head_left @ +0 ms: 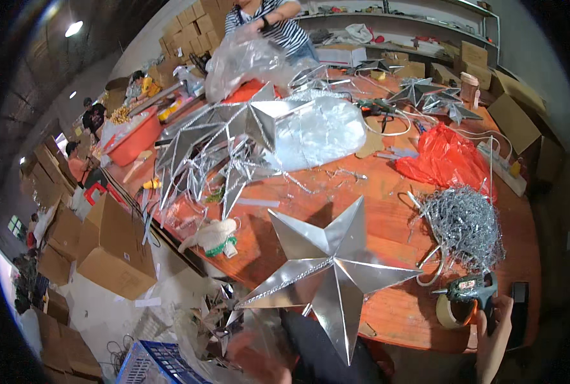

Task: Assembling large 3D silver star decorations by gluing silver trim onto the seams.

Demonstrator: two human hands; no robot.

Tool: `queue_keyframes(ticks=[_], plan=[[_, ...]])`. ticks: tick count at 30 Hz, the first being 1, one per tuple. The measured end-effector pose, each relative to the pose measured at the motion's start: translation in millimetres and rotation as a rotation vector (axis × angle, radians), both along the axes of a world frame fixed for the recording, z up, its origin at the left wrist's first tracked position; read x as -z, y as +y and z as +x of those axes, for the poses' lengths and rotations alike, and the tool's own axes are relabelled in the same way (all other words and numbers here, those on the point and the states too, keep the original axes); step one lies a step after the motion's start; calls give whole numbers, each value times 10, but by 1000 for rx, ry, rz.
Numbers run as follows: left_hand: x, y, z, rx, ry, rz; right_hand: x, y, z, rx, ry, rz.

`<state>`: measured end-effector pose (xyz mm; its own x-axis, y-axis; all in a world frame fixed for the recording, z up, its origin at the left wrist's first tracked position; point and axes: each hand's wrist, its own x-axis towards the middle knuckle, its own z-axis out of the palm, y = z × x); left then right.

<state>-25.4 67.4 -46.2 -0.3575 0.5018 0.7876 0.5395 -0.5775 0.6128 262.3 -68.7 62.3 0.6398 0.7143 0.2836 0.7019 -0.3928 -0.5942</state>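
Observation:
A large silver five-pointed star (336, 265) lies at the table's near edge, with points overhanging it. Silver tinsel trim runs along one ridge on its left side. At the lower right my right hand (497, 323) is closed around the handle of a dark green glue gun (471, 288), its nozzle pointing left. Just beneath the gun is a roll of tape (448, 312). My left hand (256, 358) is at the bottom, below the star's left point, smeared by motion. Near it, silver stars (218, 317) sit in clear plastic.
Tinsel-trimmed stars (234, 137) pile up beside a clear plastic bag (320, 131). A tinsel heap (461, 224) and a red plastic bag (445, 157) lie right on the orange table (387, 211). A white glove (214, 237) lies left. Across, a person in stripes (278, 29) handles plastic.

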Motion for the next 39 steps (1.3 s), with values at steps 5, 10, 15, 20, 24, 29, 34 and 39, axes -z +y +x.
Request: queue_keyframes(ticks=[5, 10, 15, 20, 24, 29, 34, 39], plan=[[-155, -460, 321, 919, -680, -998, 203, -35, 163, 75, 64, 187], [-155, -231, 418, 1391, -348, -891, 523, -398, 251, 296, 26, 589], [113, -183, 374, 1295, -297, -911, 521, -69, -353, -61, 430, 829], [108, -52, 549, 1196, -441, -823, 839, 77, -548, -75, 786, 500], [49, 74, 480, 1288, -478, -871, 990, 237, -511, 33, 866, 367], [804, 18, 398, 1088, -3, -716, 904, 294, -590, 116, 882, 324], [897, -43, 309, 1108, -248, -630, 943, 421, -723, -33, 830, 385], [952, -142, 356, 1161, -572, -692, 838, 443, -757, -286, 865, 418]])
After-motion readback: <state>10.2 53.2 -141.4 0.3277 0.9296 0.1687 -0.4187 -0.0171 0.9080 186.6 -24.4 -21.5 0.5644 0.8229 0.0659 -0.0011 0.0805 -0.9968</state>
